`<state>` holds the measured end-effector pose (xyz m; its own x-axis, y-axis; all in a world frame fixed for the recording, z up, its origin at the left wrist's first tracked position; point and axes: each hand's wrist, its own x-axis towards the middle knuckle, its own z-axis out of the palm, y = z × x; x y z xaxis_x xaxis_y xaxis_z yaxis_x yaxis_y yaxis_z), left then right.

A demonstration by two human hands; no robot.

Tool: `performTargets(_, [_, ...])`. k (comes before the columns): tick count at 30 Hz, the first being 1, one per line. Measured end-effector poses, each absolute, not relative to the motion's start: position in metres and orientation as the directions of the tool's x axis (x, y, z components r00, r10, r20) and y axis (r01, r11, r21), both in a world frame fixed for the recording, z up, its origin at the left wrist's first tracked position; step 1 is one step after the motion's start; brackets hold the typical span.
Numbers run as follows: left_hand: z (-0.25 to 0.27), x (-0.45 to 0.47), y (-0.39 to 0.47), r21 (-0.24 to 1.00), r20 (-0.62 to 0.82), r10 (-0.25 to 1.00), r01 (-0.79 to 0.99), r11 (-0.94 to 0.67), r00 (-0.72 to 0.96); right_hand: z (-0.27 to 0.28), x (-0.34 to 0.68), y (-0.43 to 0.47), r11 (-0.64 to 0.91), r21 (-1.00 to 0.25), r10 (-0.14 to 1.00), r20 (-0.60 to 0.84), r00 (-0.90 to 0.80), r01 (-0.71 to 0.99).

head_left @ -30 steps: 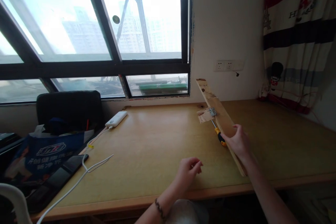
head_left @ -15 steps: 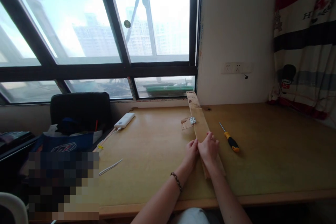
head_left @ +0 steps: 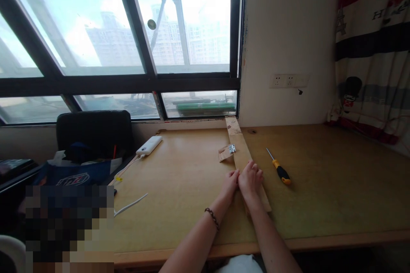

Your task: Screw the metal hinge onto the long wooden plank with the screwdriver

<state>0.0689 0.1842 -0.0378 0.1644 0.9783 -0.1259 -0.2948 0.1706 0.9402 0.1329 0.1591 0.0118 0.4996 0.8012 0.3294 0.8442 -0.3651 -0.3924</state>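
A long wooden board (head_left: 241, 147) lies lengthwise away from me on the table (head_left: 185, 204). A silver metal hinge (head_left: 232, 149) sits at its left edge, with a small wooden piece (head_left: 224, 153) joined to the hinge's other side. My right hand (head_left: 251, 181) is closed over the board, fingers curled on its top. Right beside it, my left hand (head_left: 229, 185) is closed in a pinch at the board's left edge. Whatever is between the left fingertips is hidden. Right of the board lies a yellow-and-black screwdriver (head_left: 281, 172), touched by neither hand.
A white power bank (head_left: 149, 146) with a white cable (head_left: 131, 204) lies at the table's left. Beyond that edge are a black chair (head_left: 94, 130) and a blue bag (head_left: 73, 175). Windows and a wall with sockets (head_left: 283, 80) stand behind the table.
The board's far end has dropped a little, and the small wooden piece now sits at a different tilt. Both hands stay closed at the board. The whole view has shifted slightly.
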Motion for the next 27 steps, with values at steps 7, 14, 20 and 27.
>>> performTargets(7, [-0.026, 0.068, 0.187, 0.998, 0.063, 0.992, 0.022, -0.066, 0.113, 0.003, 0.131, 0.159, -0.315, -0.374, 0.742, 0.475, 0.472, 0.872])
performTargets(14, [-0.013, 0.048, 0.185, 0.889, 0.232, 0.973, 0.402, -0.219, 0.017, 0.017, 0.143, 0.168, 0.043, -0.450, 0.725, 0.628, 0.282, 0.892])
performTargets(20, [-0.012, 0.043, 0.209, 0.737, 0.429, 0.903, 0.587, -0.334, -0.025, 0.038, 0.176, 0.243, 0.256, -0.711, 0.897, 0.426, 0.113, 0.655])
performTargets(27, [-0.001, 0.037, 0.260, 0.498, 0.607, 0.776, 0.678, -0.541, 0.173, 0.012, 0.177, 0.271, 0.305, -0.693, 0.872, 0.480, 0.102, 0.653])
